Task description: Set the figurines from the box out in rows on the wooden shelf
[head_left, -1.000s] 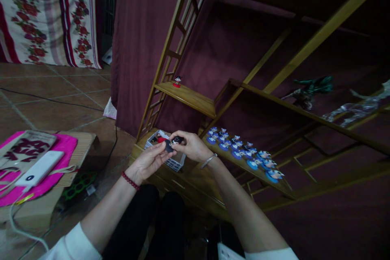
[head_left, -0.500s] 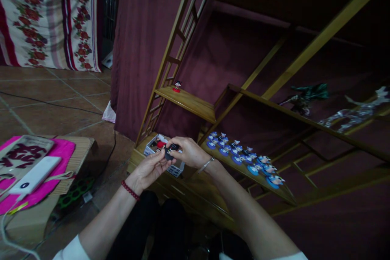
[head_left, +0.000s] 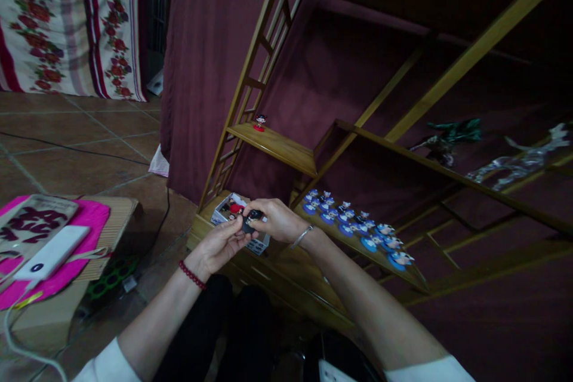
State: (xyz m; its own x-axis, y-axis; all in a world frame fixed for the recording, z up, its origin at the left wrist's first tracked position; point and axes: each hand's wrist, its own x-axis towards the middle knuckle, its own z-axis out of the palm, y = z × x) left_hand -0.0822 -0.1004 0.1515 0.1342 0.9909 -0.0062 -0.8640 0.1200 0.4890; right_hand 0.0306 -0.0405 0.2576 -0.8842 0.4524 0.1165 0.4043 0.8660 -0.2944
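Between my two hands is a small black figurine [head_left: 251, 221] on a dark base, partly covered by fingers. My left hand [head_left: 224, 243], with a red bead bracelet at the wrist, pinches its base from the left. From the right, my right hand [head_left: 278, 219] grips its upper part; a silver bangle circles that wrist. Just behind the hands, a white box [head_left: 219, 213] holds red and black figurines [head_left: 235, 207]. One red figurine [head_left: 260, 122] stands upright on the small wooden shelf [head_left: 277, 146] above the box.
Several blue-based figurines [head_left: 347, 218] stand in rows on a lower shelf to the right. Green and clear statuettes [head_left: 454, 138] sit higher up at the far right. At left, a cardboard box [head_left: 114, 233] carries a pink cloth and a white power bank [head_left: 51, 252]. A cable [head_left: 76, 146] crosses the tiled floor.
The camera view has shifted slightly. Both hands keep their grip on the black figurine, in almost the same place over the box.
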